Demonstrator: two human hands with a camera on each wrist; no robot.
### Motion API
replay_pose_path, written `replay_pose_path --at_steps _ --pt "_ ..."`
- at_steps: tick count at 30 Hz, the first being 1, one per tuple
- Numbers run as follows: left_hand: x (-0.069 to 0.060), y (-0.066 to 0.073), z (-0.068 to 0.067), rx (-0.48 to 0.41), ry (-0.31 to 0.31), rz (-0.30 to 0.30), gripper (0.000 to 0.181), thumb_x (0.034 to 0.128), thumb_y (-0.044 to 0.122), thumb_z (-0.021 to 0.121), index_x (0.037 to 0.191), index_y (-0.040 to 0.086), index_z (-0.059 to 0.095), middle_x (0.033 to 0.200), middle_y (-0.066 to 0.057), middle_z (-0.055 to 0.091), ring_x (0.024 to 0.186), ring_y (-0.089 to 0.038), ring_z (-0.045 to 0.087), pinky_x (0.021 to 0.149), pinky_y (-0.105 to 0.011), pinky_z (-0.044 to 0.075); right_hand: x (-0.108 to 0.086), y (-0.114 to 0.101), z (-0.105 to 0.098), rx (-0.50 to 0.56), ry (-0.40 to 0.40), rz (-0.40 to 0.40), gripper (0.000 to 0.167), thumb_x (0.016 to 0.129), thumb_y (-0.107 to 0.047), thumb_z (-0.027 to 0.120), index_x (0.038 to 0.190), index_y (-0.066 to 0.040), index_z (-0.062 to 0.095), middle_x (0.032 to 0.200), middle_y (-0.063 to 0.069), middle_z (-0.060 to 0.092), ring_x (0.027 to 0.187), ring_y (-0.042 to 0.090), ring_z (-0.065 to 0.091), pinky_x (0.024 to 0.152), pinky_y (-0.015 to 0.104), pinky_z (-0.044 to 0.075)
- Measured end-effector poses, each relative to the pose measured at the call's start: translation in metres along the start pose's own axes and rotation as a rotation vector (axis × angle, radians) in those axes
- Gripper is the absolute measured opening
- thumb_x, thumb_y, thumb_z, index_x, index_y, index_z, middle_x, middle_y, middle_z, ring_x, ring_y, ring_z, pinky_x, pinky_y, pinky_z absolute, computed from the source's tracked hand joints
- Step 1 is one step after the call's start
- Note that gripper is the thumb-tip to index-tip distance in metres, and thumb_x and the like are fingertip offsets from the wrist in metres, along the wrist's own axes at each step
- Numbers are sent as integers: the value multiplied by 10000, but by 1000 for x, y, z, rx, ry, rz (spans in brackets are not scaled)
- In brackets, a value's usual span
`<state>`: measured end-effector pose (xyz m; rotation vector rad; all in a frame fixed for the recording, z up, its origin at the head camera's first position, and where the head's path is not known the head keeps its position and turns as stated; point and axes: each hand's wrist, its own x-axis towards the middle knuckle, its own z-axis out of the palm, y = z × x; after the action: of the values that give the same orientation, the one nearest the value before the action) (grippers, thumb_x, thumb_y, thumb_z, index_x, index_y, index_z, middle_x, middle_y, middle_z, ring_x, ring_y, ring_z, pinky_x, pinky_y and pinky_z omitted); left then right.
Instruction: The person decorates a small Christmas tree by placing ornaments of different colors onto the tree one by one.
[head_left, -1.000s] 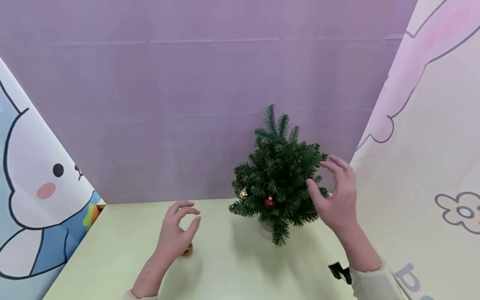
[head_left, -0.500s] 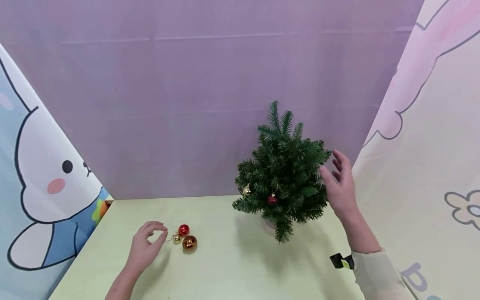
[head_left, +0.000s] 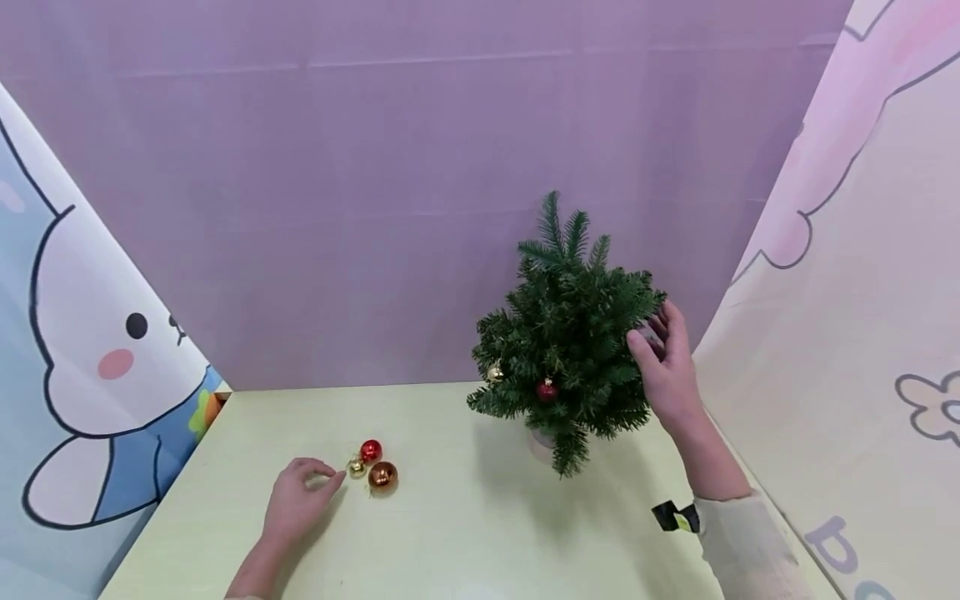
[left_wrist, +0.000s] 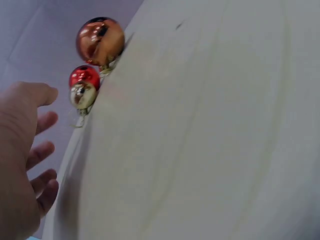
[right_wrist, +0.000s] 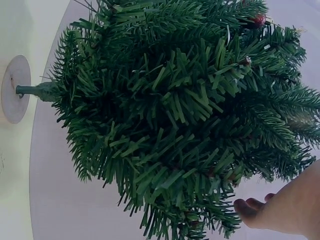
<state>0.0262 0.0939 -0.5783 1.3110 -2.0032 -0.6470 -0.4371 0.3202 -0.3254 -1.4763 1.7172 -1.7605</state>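
A small artificial Christmas tree (head_left: 577,342) stands upright, with a gold bauble (head_left: 495,372) and a dark red bauble (head_left: 547,390) hanging on its branches. My right hand (head_left: 666,367) is at the tree's right side, thumb and fingers apart, fingertips at the outer needles. Whether they touch the branches is hard to tell. On the tabletop a bright red bauble (head_left: 371,451), a small gold bauble (head_left: 357,467) and a larger copper bauble (head_left: 382,477) lie close together. My left hand (head_left: 296,500) is just left of the small gold one, fingers bent loosely, near its thin loop (left_wrist: 80,120) and holding nothing.
The pale yellow table (head_left: 435,542) meets a purple backdrop (head_left: 375,208) behind. Printed panels rise on both sides, a cartoon rabbit (head_left: 90,350) on the left one. The tree's round base (right_wrist: 16,90) shows in the right wrist view. A black object (head_left: 675,517) is beside the right sleeve.
My left hand first moves left and down, uncovering the loose baubles, then edges right toward the small gold one. My right hand shifts slightly but stays beside the tree.
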Motion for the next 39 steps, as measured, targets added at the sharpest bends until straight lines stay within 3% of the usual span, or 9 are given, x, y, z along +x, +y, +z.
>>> replay_pose_path --at_steps 5,13,18,25,33,39 --pt "2 8 10 104 -48 -74 512 816 612 677 902 110 725 1189 -196 579 1096 -423 528 911 -590 403 -1 -3 1 9 -2 -7 731 1018 -307 495 1563 -139 39 1596 99 104 1434 302 169 1132 525 169" --pt "10 21 14 252 -71 -91 652 778 737 605 848 99 722 1178 -236 575 1040 -468 524 798 -592 422 -3 -2 2 9 -1 -19 711 1024 -289 486 1556 -102 53 1580 129 143 1421 314 193 1126 521 179" --pt "15 23 13 281 -107 -101 613 785 713 621 849 113 725 1204 -253 552 1059 -487 509 805 -621 399 -4 -3 2 6 6 -25 675 1030 -288 471 1545 -75 90 1550 170 198 1408 319 217 1119 509 195" --pt "15 24 4 298 -173 -85 396 836 500 677 933 120 732 1276 -268 498 1089 -527 489 802 -673 385 -5 -5 1 -10 20 -31 642 1042 -293 438 1538 -55 108 1539 190 206 1404 332 218 1115 511 198" --pt "24 26 0 318 -183 -57 591 777 695 644 901 124 731 1216 -291 529 1027 -532 524 767 -656 417 -5 -10 2 4 29 -47 646 1038 -283 451 1534 -51 109 1533 175 213 1390 331 242 1105 507 213" --pt "22 24 0 320 -187 -73 460 798 554 708 881 102 713 1209 -287 529 1030 -519 511 781 -655 400 -10 -11 8 -6 -2 -2 711 1026 -291 487 1547 -81 51 1553 161 172 1397 335 220 1101 531 211"
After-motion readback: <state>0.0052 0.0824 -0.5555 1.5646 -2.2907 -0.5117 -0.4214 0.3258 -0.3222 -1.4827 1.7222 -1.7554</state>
